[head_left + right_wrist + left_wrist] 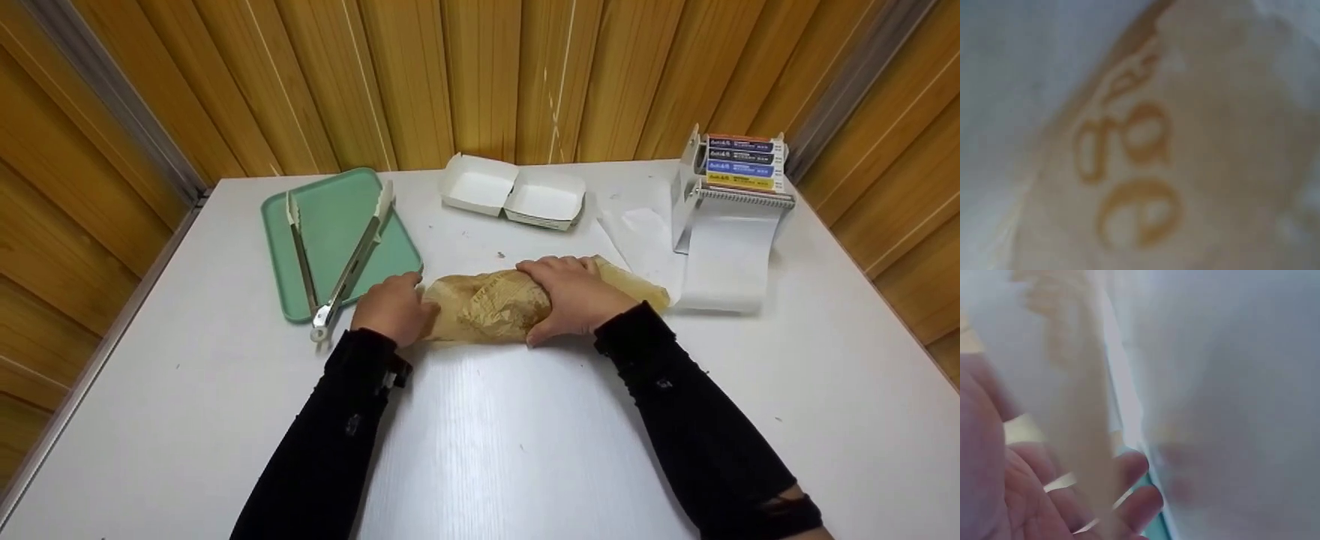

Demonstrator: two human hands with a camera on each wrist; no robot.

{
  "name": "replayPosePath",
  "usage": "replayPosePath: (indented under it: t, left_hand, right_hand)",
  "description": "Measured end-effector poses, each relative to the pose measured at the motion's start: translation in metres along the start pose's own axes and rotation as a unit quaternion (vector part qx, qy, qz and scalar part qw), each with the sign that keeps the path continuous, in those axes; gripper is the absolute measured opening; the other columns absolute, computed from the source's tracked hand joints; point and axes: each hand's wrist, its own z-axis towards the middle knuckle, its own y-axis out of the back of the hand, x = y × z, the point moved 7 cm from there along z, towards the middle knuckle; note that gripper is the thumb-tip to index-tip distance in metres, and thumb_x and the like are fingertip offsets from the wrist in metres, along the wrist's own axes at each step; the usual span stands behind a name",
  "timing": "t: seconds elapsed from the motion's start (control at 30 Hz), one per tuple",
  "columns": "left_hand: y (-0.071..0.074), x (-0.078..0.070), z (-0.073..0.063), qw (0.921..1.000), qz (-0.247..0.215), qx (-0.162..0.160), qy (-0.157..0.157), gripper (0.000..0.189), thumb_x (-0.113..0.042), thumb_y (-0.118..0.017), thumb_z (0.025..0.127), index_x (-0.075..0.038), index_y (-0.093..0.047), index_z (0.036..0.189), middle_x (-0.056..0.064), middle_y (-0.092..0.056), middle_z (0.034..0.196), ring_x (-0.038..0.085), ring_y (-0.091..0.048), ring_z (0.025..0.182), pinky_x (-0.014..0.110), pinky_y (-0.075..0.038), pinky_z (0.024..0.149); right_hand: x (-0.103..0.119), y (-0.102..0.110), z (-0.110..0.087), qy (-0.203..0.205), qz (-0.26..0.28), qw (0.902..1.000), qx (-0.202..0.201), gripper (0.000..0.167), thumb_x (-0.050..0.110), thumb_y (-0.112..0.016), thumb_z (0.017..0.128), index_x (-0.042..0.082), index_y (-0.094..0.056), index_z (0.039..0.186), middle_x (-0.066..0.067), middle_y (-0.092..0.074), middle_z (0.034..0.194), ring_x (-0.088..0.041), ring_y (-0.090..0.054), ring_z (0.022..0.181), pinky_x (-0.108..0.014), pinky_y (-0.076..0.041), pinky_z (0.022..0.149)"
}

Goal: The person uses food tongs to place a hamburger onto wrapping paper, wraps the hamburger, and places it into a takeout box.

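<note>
A lumpy bundle in crumpled brown printed wrapping paper (506,306) lies on the table between both hands; its contents are hidden. My left hand (390,306) holds the paper's left end, with the thumb on the near side. In the left wrist view, the curled fingers (1137,509) of that hand show around a blurred strip of paper (1086,422). My right hand (577,295) grips the bundle's right part, its fingers over the far side and thumb at the near edge. A paper flap (634,285) sticks out beyond it. Large printed letters fill the blurred right wrist view.
Metal tongs (349,274) lie spread across a green tray (285,289) at the left. An unfolded white cardboard box (544,201) stands at the back. At the back right is a dispenser (739,169) with colourful boxes and hanging white sheets (724,262).
</note>
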Motion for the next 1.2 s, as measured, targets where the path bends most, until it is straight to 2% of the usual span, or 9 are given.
replayPosePath:
  t: [0.07, 0.17, 0.3, 0.4, 0.57, 0.77, 0.9, 0.97, 1.2]
  left_hand:
    - [0.0, 0.005, 0.001, 0.9999, -0.013, 0.008, 0.007, 0.057, -0.037, -0.064, 0.103, -0.004, -0.055, 0.149, 0.018, -0.065, 0.144, 0.04, -0.064, 0.126, 0.053, -0.051, 0.108]
    - [0.001, 0.011, 0.002, 0.9995, -0.026, 0.018, 0.008, 0.032, -0.033, -0.063, 0.104, -0.005, -0.07, 0.117, 0.012, -0.075, 0.112, 0.029, -0.069, 0.097, 0.043, -0.056, 0.088]
    - [0.003, 0.014, 0.003, 0.9985, -0.051, 0.022, -0.004, 0.032, -0.029, -0.062, 0.105, -0.013, -0.059, 0.078, 0.001, -0.057, 0.074, 0.019, -0.056, 0.069, 0.033, -0.047, 0.066]
    - [0.004, 0.016, 0.005, 0.9961, -0.084, 0.024, -0.013, 0.033, -0.028, -0.059, 0.106, -0.014, -0.054, 0.077, -0.001, -0.051, 0.073, 0.018, -0.052, 0.068, 0.03, -0.043, 0.062]
    - [0.003, 0.02, 0.007, 0.9886, -0.146, 0.035, -0.003, 0.026, -0.027, -0.053, 0.107, -0.01, -0.06, 0.088, 0.003, -0.056, 0.084, 0.019, -0.053, 0.074, 0.03, -0.045, 0.062]
    - [0.006, 0.022, 0.008, 0.9698, -0.242, 0.025, 0.021, 0.022, -0.026, -0.051, 0.102, -0.01, -0.062, 0.091, 0.003, -0.059, 0.085, 0.018, -0.056, 0.072, 0.03, -0.051, 0.062]
    - [0.008, 0.019, 0.007, 0.9439, -0.328, 0.018, 0.031, 0.019, -0.025, -0.056, 0.099, -0.01, -0.062, 0.09, 0.002, -0.057, 0.083, 0.017, -0.057, 0.074, 0.031, -0.057, 0.063]
    - [0.008, 0.016, 0.006, 0.923, -0.383, 0.022, 0.033, 0.019, -0.025, -0.058, 0.1, -0.009, -0.062, 0.091, 0.002, -0.057, 0.085, 0.017, -0.058, 0.076, 0.03, -0.058, 0.064]
    - [0.0, -0.001, 0.0, 0.8264, -0.556, 0.08, 0.039, 0.018, -0.022, -0.058, 0.106, -0.004, -0.061, 0.105, 0.006, -0.065, 0.099, 0.017, -0.066, 0.084, 0.03, -0.061, 0.071]
  right_hand:
    - [0.0, 0.0, 0.0, 0.001, -0.002, 1.0, -0.001, 0.12, 0.05, -0.098, 0.065, 0.021, -0.036, 0.164, -0.008, -0.048, 0.159, -0.037, -0.038, 0.149, -0.061, -0.016, 0.124]
    - [0.0, 0.0, -0.001, 0.001, -0.006, 1.0, -0.002, 0.119, 0.05, -0.097, 0.066, 0.021, -0.036, 0.164, -0.009, -0.048, 0.159, -0.039, -0.037, 0.148, -0.061, -0.017, 0.123]
    - [0.001, 0.0, -0.002, 0.002, -0.007, 1.0, -0.003, 0.118, 0.051, -0.097, 0.067, 0.02, -0.037, 0.164, -0.01, -0.048, 0.158, -0.04, -0.038, 0.148, -0.063, -0.016, 0.123]
    - [0.001, -0.001, -0.003, 0.001, -0.008, 1.0, -0.004, 0.116, 0.052, -0.096, 0.068, 0.02, -0.037, 0.163, -0.01, -0.049, 0.158, -0.039, -0.037, 0.148, -0.063, -0.015, 0.123]
    - [0.001, -0.003, -0.004, 0.0, -0.013, 0.9999, 0.0, 0.116, 0.055, -0.094, 0.07, 0.02, -0.036, 0.164, -0.01, -0.047, 0.159, -0.04, -0.036, 0.149, -0.063, -0.015, 0.124]
    - [0.0, -0.003, -0.005, -0.004, -0.022, 0.9997, 0.006, 0.107, 0.064, -0.084, 0.078, 0.022, -0.035, 0.164, -0.012, -0.045, 0.162, -0.04, -0.033, 0.152, -0.063, -0.014, 0.125]
    - [0.001, -0.004, -0.005, -0.006, -0.029, 0.9995, 0.009, 0.101, 0.065, -0.078, 0.084, 0.022, -0.034, 0.164, -0.012, -0.045, 0.162, -0.04, -0.033, 0.152, -0.063, -0.014, 0.126]
    - [0.002, -0.004, -0.005, -0.006, -0.033, 0.9994, 0.009, 0.1, 0.065, -0.077, 0.084, 0.022, -0.035, 0.164, -0.012, -0.045, 0.161, -0.04, -0.034, 0.152, -0.062, -0.015, 0.125]
    - [0.005, -0.005, -0.004, 0.004, -0.041, 0.9992, 0.001, 0.099, 0.067, -0.075, 0.085, 0.021, -0.036, 0.163, -0.012, -0.047, 0.158, -0.04, -0.036, 0.149, -0.062, -0.018, 0.123]
